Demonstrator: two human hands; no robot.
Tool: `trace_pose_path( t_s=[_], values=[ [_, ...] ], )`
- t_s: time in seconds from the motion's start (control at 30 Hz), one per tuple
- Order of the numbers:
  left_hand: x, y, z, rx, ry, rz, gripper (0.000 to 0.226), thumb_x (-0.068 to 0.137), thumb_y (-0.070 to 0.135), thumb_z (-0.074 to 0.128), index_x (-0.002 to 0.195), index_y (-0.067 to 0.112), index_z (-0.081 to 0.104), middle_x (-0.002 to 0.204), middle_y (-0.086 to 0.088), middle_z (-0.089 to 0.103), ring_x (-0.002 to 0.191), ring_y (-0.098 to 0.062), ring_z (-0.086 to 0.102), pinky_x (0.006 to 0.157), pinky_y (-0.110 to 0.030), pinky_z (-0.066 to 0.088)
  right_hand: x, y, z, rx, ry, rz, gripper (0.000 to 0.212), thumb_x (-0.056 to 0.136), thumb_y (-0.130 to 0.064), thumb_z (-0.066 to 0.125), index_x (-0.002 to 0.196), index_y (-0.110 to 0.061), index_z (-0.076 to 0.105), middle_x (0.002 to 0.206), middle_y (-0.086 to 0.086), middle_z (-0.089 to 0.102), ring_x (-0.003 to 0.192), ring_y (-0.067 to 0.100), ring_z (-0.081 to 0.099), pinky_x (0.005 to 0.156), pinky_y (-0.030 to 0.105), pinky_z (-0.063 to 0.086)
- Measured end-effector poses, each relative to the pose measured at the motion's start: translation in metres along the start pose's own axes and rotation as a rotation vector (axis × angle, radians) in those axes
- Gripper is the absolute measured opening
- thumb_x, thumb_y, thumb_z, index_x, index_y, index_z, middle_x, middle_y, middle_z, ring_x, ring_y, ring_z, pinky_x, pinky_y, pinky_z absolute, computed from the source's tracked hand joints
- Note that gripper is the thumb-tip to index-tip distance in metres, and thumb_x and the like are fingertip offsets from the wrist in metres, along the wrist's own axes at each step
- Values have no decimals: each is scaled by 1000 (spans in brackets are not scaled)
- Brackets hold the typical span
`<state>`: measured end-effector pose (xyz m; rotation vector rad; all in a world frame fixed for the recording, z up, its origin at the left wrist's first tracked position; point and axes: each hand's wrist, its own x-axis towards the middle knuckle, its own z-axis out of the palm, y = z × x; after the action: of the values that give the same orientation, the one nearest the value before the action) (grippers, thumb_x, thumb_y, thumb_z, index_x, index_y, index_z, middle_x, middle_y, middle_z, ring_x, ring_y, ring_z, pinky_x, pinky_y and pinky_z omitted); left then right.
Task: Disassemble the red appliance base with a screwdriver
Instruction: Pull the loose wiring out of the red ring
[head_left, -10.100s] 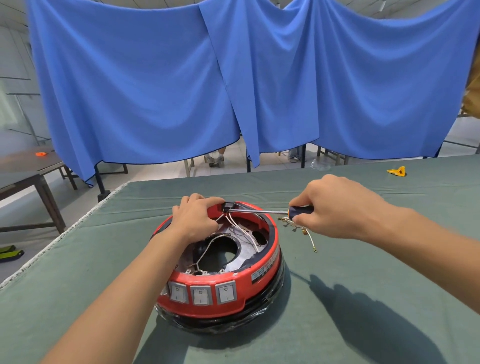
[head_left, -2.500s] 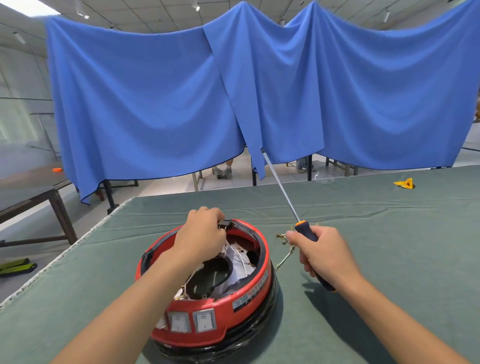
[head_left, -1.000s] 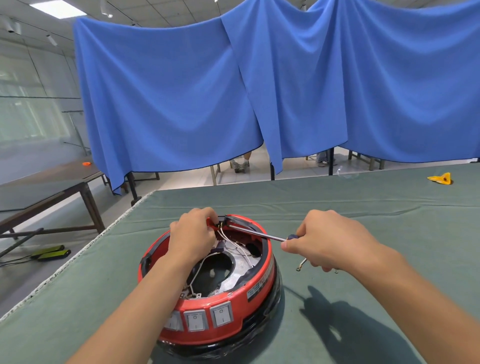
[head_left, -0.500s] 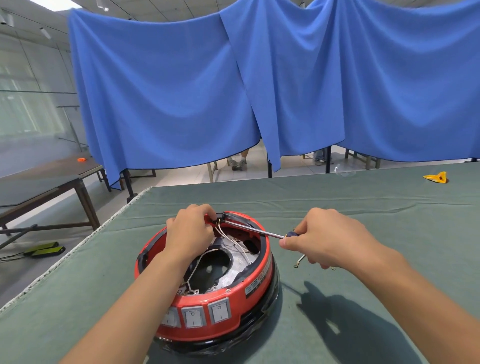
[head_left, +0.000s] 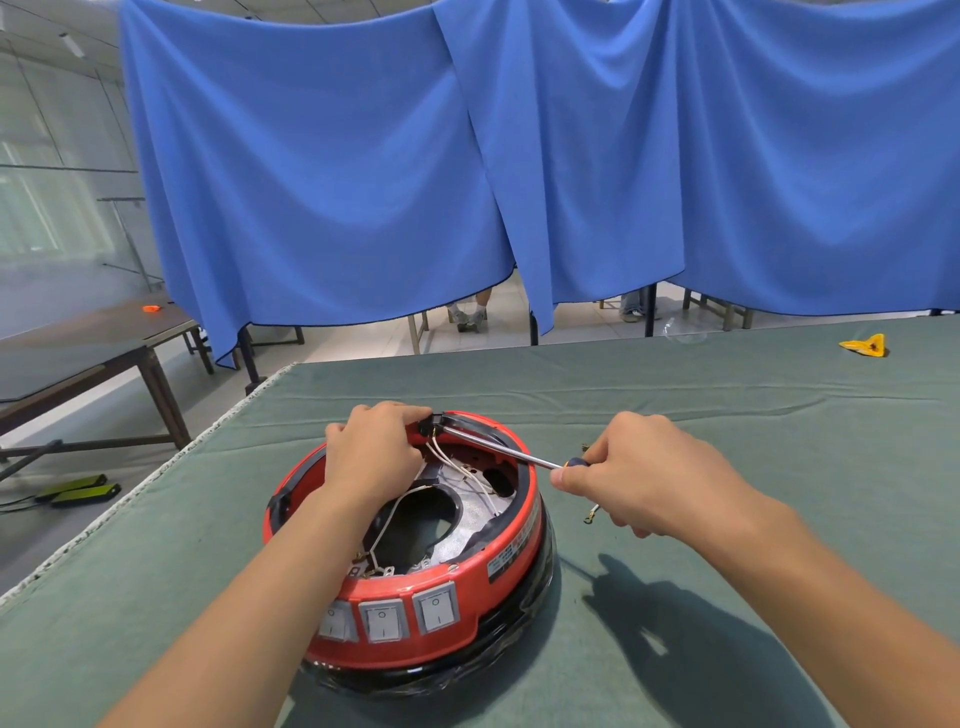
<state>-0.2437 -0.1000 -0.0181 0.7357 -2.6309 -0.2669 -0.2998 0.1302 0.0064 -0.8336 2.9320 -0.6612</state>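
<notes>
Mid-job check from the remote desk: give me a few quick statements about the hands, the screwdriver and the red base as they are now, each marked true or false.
1. The right hand holds the metal-shafted screwdriver by its handle. True.
2. The screwdriver tip points up into the air, away from the round red plastic appliance base. False: the shaft lies nearly level across the base, tip at the far rim by the left hand.
3. The left hand rests on the base's far rim. True.
4. Three grey rocker switches face the camera. True.
5. The base sits on a bare wooden tabletop. False: it sits on a green cloth-covered table.
</notes>
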Motion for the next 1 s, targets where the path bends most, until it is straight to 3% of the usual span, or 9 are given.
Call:
trace_pose_path(
  t_s=[0.13, 0.3, 0.43, 0.73, 1.0],
  values=[
    [-1, 0, 0, -34, 17, -14, 60, 80, 3, 50, 129, 37, 54, 129, 2, 59, 124, -23, 42, 104, -45, 27, -2, -2, 0, -23, 18, 3, 42, 81, -55, 57, 68, -16, 63, 61, -1, 63, 61, 22, 63, 60, 27, 48],
    [-2, 1, 0, -35, 21, -18, 60, 81, 1, 49, 130, 35, 54, 129, 0, 59, 125, -24, 42, 105, -45, 26, -1, -1, -2, -32, -1, 12, 45, 81, -56, 57, 67, -14, 66, 48, -3, 61, 41, 15, 56, 51, 23, 43],
    [-2, 3, -1, -30, 26, -26, 58, 83, 1, 48, 130, 35, 54, 130, 0, 59, 125, -24, 42, 107, -46, 27, 0, 1, -2, -42, 9, 3, 49, 80, -56, 57, 57, -14, 63, 43, -5, 59, 34, 13, 53, 49, 22, 40],
    [-1, 2, -1, -20, -12, -36, 59, 83, 2, 49, 132, 35, 52, 128, -3, 59, 126, -25, 41, 107, -45, 27, -1, 0, 1, -45, 36, -27, 45, 83, -56, 57, 66, -14, 61, 59, -1, 61, 59, 22, 62, 61, 27, 49],
    [1, 0, 0, -44, -17, -44, 60, 81, 3, 49, 130, 37, 53, 128, -2, 59, 125, -25, 40, 106, -44, 26, -1, -1, 1, -64, 51, -35, 47, 83, -59, 56, 67, -15, 59, 60, -1, 59, 60, 22, 61, 60, 28, 48]
  ],
)
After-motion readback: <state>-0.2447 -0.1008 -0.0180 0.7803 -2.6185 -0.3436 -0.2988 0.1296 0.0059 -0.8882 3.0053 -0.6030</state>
